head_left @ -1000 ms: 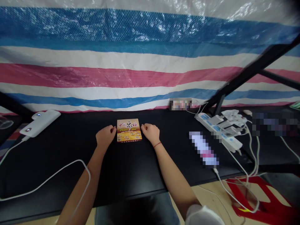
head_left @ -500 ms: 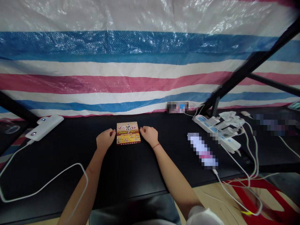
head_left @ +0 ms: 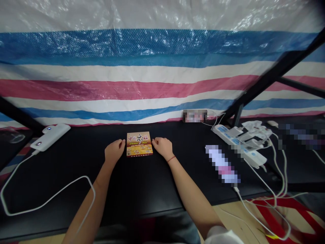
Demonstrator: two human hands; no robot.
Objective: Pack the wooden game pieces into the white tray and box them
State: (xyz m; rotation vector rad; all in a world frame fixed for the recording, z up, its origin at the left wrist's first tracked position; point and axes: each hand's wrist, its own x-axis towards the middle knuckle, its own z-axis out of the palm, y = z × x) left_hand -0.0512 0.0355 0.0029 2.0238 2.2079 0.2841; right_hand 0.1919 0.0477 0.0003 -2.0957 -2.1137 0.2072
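A small square box [head_left: 139, 144] with an orange and brown printed lid lies flat on the black table [head_left: 76, 169]. My left hand [head_left: 114, 151] rests at its left edge with the fingers curled, fingertips against the box side. On the other side my right hand [head_left: 163, 147] is curled the same way, touching the box's right edge. A thin red string circles my right wrist. Both hands press the box sides from either side; it stays on the table.
A white power bank [head_left: 50, 136] with a white cable [head_left: 45, 200] lies at the far left. A white power strip [head_left: 238, 144] crowded with plugs and cables sits at the right. A striped tarp [head_left: 152, 74] hangs behind. A red stool [head_left: 291, 217] stands below right.
Only the head camera has shifted slightly; both hands stay curled at the sides of the box, which has not moved on the table.
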